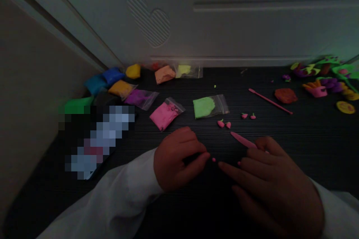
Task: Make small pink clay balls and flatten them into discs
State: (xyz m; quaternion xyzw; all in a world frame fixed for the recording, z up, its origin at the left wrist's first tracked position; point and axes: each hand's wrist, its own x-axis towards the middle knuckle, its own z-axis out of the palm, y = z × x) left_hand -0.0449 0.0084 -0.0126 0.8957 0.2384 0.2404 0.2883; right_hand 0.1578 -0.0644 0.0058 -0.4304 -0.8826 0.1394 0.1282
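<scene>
One right hand (226, 174), nearest, palm down, forefinger stretched toward a tiny pink ball (214, 160), the other fingers folded over the handle end of a pink modelling knife (243, 140), blade showing beyond them; one left hand (181, 158), thumb and forefinger tips drawn together just beside the same ball, anything pinched between them impossible to tell. The ball lies on the dark ribbed bench (193, 209), between the two hands.

Item, left side: one slim device (102, 143), its face pixelated. Item, past the knife tip: four small pink pieces with green tops (221, 123), in two pairs. Item: one zip bag of pink clay (163, 115); to its right, one zip bag of light green clay (204, 107). Item, far right: one yellow disc (345, 107), one pink cup with orange sticks (316, 89), other coloured models (327, 65) behind. Item: one slender pink tool (270, 101), lying slantwise, with a reddish-brown lump (285, 95) near its middle. Item, beyond the device: packets in green, black, purple, orange, teal, blue and yellow (113, 75). Item, farthest on the bench: peach and pale yellow packets (165, 74), before a pale panel with a ribbed heart (151, 20)
</scene>
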